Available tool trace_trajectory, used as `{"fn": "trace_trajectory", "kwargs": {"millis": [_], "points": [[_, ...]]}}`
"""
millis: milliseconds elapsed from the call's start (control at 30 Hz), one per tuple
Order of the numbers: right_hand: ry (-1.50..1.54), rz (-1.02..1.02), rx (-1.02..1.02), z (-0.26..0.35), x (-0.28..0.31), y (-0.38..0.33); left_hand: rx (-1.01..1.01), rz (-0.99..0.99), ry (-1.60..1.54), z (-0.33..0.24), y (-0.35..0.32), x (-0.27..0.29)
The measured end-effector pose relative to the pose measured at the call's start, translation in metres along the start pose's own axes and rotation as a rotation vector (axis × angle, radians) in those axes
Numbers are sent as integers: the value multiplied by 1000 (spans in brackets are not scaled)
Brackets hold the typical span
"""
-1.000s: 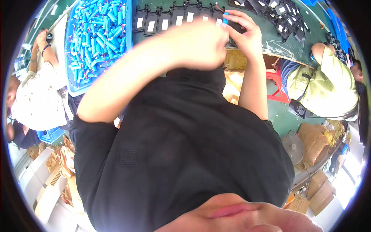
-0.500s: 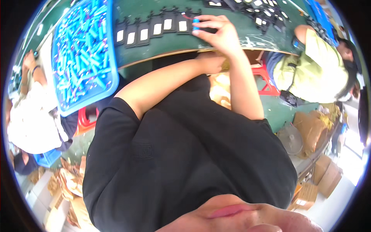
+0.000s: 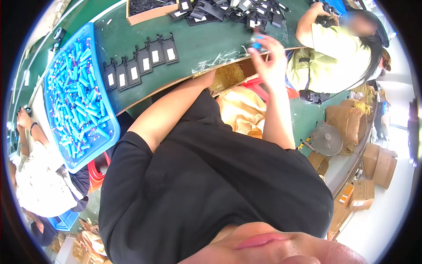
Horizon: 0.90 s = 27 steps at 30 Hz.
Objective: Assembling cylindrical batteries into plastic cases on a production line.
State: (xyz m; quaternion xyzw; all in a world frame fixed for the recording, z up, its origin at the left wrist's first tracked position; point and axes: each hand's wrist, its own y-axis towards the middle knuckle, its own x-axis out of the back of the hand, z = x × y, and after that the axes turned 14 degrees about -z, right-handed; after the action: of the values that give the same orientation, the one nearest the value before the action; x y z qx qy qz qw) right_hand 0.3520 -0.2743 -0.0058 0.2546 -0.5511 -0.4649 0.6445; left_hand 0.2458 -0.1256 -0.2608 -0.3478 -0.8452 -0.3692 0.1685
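My right hand [image 3: 271,56] is raised over the table's front edge, pinching a small blue cylindrical battery [image 3: 256,43] between thumb and fingers. The battery is partly covered by the fingertips. My left hand [image 3: 207,80] is low at the table's edge, beside a compartment of yellow material [image 3: 228,77]; its fingers are hidden. Left of my hands, a slanting row of flat black plastic cases [image 3: 143,60] with white labels lies on the green table [image 3: 193,44].
A blue tray [image 3: 115,127] heaped with blue wired batteries stands at left. More black cases [image 3: 252,11] are piled at the far side, next to a cardboard box [image 3: 151,14]. A person in a light yellow top [image 3: 327,57] works at right, another in white [image 3: 41,180] at left.
The view has swung right, shifting the tray and case row leftward. My right hand, still with a blue battery, has moved from the row's right end toward the piled cases.
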Motion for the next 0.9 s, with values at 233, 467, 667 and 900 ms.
{"fn": "trace_trajectory", "kwargs": {"millis": [233, 467, 667, 900], "points": [[-409, 118, -306, -80, -5, 1, 209, 41, 112, -4, -7, 19], [-704, -327, -223, -125, -38, -5, 111, 476, 86, -29, -9, 57], [-556, -170, -81, -98, -67, 7, 28, 393, 139, -41, -22, 97], [-655, 96, -229, -165, -85, 41, 222, 408, 69, -43, -23, 113]]}}
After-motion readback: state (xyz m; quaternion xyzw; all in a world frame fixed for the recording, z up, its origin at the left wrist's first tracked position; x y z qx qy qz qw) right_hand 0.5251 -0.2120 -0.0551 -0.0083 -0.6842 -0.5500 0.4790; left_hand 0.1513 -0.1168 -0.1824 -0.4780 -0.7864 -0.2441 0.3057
